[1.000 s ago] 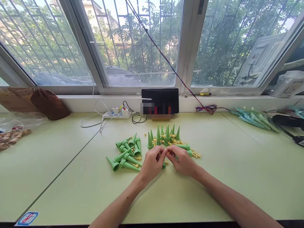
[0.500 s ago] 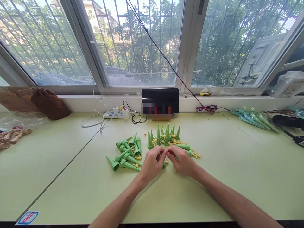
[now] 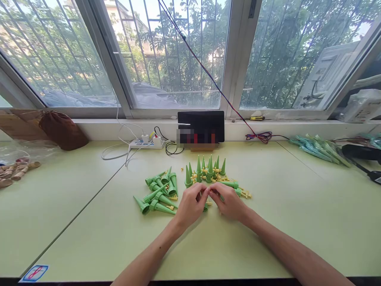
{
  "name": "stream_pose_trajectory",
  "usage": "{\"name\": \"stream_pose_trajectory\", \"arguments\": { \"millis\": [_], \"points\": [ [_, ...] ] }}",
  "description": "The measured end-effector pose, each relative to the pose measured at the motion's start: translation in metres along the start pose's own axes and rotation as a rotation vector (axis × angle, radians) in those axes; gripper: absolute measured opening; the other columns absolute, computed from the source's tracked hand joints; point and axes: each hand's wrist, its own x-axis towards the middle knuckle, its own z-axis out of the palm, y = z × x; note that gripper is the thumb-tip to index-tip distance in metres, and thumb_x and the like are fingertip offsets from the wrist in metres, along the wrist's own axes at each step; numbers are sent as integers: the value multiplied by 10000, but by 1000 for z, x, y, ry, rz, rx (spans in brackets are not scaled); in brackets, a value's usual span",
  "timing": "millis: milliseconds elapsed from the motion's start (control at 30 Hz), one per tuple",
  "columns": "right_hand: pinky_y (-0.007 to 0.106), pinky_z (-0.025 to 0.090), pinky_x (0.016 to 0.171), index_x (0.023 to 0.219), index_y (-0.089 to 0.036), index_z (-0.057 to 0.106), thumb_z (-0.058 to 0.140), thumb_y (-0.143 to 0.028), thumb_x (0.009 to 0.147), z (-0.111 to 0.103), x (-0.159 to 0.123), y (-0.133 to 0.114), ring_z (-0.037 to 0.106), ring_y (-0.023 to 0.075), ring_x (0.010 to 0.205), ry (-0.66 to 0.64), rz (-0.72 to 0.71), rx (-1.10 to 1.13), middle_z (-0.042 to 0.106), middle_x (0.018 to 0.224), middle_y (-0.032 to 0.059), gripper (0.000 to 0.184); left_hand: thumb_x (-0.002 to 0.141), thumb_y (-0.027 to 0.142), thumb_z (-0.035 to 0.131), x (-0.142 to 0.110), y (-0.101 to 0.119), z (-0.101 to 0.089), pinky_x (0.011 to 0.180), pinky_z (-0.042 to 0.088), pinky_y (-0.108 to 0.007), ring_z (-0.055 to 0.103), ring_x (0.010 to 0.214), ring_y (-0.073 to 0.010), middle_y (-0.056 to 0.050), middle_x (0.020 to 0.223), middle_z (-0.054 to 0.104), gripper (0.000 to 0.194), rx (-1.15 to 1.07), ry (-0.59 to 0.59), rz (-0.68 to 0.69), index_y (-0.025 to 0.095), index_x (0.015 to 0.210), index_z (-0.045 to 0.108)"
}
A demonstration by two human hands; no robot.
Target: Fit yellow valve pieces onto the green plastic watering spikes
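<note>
My left hand (image 3: 193,201) and my right hand (image 3: 228,200) meet at the fingertips in the middle of the table. Both are closed in a pinch, and whatever sits between the fingers is too small and covered to make out. Just below them shows the end of a green plastic watering spike (image 3: 205,208) with a yellow piece beside it; whether it is held or lying there I cannot tell. Behind my hands several green spikes (image 3: 210,171) stand point up among small yellow valves (image 3: 228,178). To the left lies a loose pile of green spikes (image 3: 160,190), some with yellow valves.
A dark-screened tablet (image 3: 201,123) stands at the back, with a white power strip (image 3: 147,143) and cables to its left. On the far left are a brown drawstring bag (image 3: 62,130) and wooden pieces (image 3: 19,171). Blue and green plastic items (image 3: 318,149) lie far right.
</note>
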Motion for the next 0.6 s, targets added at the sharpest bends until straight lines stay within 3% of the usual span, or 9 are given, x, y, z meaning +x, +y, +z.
{"name": "stream_pose_trajectory", "arguments": {
  "millis": [600],
  "points": [
    [284, 440, 630, 940, -209, 581, 455, -248, 1036, -2, 0, 0, 552, 169, 682, -38, 29, -11, 611, 790, 27, 163, 1011, 291, 486, 0, -1, 0, 592, 404, -254, 541, 644, -132, -12, 747, 624, 257, 24, -21, 11, 185, 813, 611]
  ]
}}
